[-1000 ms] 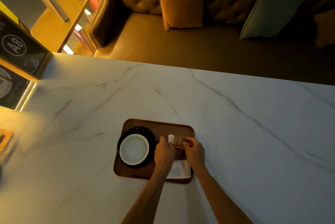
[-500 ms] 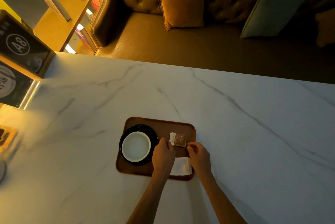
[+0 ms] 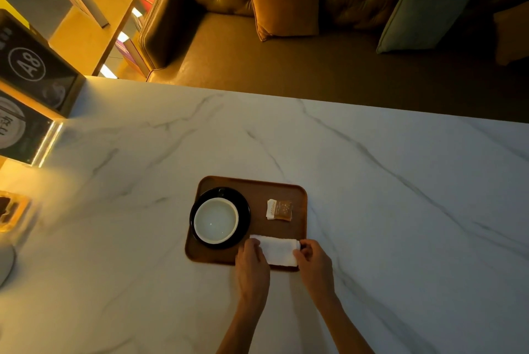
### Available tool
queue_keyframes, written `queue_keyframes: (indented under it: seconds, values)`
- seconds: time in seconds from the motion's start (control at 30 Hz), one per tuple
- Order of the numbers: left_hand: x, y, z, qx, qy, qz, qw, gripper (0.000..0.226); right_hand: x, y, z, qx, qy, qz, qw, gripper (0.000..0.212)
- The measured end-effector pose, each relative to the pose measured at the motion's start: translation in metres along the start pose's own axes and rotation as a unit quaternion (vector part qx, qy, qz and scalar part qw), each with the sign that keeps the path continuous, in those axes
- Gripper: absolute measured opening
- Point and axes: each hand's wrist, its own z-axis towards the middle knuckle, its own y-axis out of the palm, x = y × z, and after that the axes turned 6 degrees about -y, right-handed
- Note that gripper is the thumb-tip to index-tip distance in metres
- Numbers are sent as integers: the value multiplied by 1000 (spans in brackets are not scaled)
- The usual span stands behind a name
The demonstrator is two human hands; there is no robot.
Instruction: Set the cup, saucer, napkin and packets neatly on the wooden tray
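Observation:
A brown wooden tray point(image 3: 257, 191) lies on the marble table. On its left half a white cup point(image 3: 216, 220) stands on a black saucer point(image 3: 243, 209). At the tray's far right lie the packets point(image 3: 279, 210), a brown one overlapping a white one. A folded white napkin point(image 3: 277, 249) lies along the tray's near right edge. My left hand point(image 3: 252, 263) holds the napkin's left end and my right hand point(image 3: 313, 263) pinches its right end.
A dark sign stand marked A8 point(image 3: 31, 67) stands at the table's far left corner, with a lit display point(image 3: 17, 130) below it. A leather sofa point(image 3: 315, 61) with cushions runs behind the table's far edge. A small glass object point(image 3: 11, 213) sits at the left edge.
Both hands let go of the packets, which now lie free on the tray, and drew back to the napkin's two ends.

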Motion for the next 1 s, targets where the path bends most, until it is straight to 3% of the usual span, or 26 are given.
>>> queue_keyframes:
  seconds: [0.13, 0.23, 0.6, 0.87, 1.0]
  values:
    - [0, -2, 0, 40, -18, 29, 999, 36, 1, 0, 2, 1, 9, -5, 1000, 30]
    - [-5, -2, 1, 18, -28, 3, 999, 43, 1, 1, 2, 10, 12, -4, 1000, 30]
    - [-11, -6, 1, 0, -20, -27, 999, 35, -2, 6, -7, 36, -20, -23, 999, 29]
    - [-5, -25, -10, -19, 12, 33, 999, 43, -11, -2, -10, 18, -20, -84, 996, 46]
    - [-13, -49, -30, 4, 47, 55, 997, 30, -15, -17, -32, 53, -22, -92, 994, 44]
